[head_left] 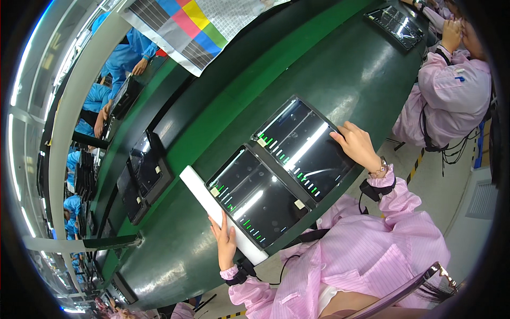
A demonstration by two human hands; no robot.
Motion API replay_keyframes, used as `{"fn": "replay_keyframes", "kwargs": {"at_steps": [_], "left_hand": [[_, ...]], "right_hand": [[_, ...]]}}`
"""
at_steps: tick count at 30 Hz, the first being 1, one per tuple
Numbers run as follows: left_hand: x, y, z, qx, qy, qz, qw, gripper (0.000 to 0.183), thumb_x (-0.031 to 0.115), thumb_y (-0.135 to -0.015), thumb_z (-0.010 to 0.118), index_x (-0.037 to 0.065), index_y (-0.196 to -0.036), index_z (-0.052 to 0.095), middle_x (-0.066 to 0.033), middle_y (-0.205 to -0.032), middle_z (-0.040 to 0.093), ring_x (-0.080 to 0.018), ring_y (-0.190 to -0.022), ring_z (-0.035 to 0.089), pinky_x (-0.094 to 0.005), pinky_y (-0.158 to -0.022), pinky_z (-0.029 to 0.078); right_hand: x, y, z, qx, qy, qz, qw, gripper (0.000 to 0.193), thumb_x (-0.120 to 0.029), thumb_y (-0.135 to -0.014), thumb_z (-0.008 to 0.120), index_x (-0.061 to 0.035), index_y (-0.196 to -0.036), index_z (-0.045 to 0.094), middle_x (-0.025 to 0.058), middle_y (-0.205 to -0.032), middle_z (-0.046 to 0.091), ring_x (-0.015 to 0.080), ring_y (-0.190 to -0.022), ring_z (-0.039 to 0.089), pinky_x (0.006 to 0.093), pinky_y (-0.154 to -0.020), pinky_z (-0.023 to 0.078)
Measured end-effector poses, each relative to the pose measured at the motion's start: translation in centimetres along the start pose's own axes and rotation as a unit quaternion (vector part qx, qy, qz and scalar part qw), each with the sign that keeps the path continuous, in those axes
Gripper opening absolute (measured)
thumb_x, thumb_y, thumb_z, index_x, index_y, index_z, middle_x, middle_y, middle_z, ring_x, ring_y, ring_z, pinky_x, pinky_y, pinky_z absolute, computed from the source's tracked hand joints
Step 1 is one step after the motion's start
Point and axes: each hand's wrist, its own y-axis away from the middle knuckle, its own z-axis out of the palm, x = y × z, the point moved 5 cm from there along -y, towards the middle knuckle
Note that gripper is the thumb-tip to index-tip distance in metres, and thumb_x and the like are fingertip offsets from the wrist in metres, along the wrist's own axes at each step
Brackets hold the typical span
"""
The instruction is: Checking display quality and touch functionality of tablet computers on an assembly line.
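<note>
Two flat black glossy panels lie side by side on the green tabletop, a left panel (pixel 257 204) and a right panel (pixel 305 143). Green and white marks run along both, and small pale tabs stick to their edges. A long white bar (pixel 199 194) lies along the left panel's outer side. My left hand (pixel 227 244) rests on this bar with its fingers stretched out, the tips close to the panel's edge. At the right panel's outer edge, my right hand (pixel 357 146) has its thumb over the top and its fingers bent round the rim.
Another pair of dark panels (pixel 143 178) stands on the table to the left. A printed colour sheet (pixel 196 26) hangs at the top. One more dark panel (pixel 396 25) lies far right, near a co-worker in pink (pixel 451 90). People in blue work beyond the left partition.
</note>
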Motion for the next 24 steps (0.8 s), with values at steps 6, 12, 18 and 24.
{"fn": "replay_keyframes", "kwargs": {"at_steps": [6, 12, 18, 24], "left_hand": [[0.3, -0.1, 0.3, 0.014, 0.002, 0.002, 1.000, 0.052, 0.021, -0.095, 0.044, 0.017, -0.145, 0.032, -0.0241, -0.153, 0.008, -0.0373, -0.143, 0.004, -0.0453, -0.114, 0.004], [1.9, 0.2, -0.3, 0.047, -0.026, 0.011, 0.998, 0.054, 0.012, -0.093, 0.050, 0.019, -0.144, 0.035, -0.0256, -0.152, 0.012, -0.0398, -0.141, 0.015, -0.0430, -0.112, 0.018], [12.0, 1.6, -5.2, 0.112, -0.042, 0.074, 0.990, 0.035, 0.011, -0.090, 0.053, 0.001, -0.123, 0.054, -0.0207, -0.133, 0.047, -0.0351, -0.122, 0.046, -0.0430, -0.105, 0.031], [25.4, 8.9, -11.0, 0.159, 0.025, 0.343, 0.925, 0.015, 0.023, -0.071, 0.058, 0.011, -0.066, 0.066, 0.0016, -0.064, 0.063, -0.0147, -0.066, 0.059, -0.0422, -0.085, 0.038]], "right_hand": [[0.7, 0.4, 0.1, -0.019, -0.028, 0.017, 0.999, 0.037, -0.036, -0.093, 0.051, -0.0016, -0.094, 0.063, 0.0131, -0.085, 0.054, 0.0313, -0.081, 0.058, 0.0412, -0.068, 0.048], [0.3, 0.8, -0.2, -0.015, -0.025, -0.005, 1.000, 0.038, -0.035, -0.092, 0.051, -0.0005, -0.106, 0.059, 0.0141, -0.092, 0.053, 0.0306, -0.090, 0.057, 0.0392, -0.075, 0.048], [0.2, 0.8, 0.0, -0.038, -0.014, -0.028, 0.999, 0.042, -0.034, -0.092, 0.053, 0.0016, -0.112, 0.057, 0.0165, -0.095, 0.053, 0.0314, -0.093, 0.056, 0.0392, -0.077, 0.048], [-0.9, 0.7, -0.6, -0.071, 0.008, -0.031, 0.997, 0.044, -0.032, -0.091, 0.054, 0.0030, -0.118, 0.054, 0.0175, -0.104, 0.055, 0.0325, -0.098, 0.055, 0.0397, -0.083, 0.045]]}}
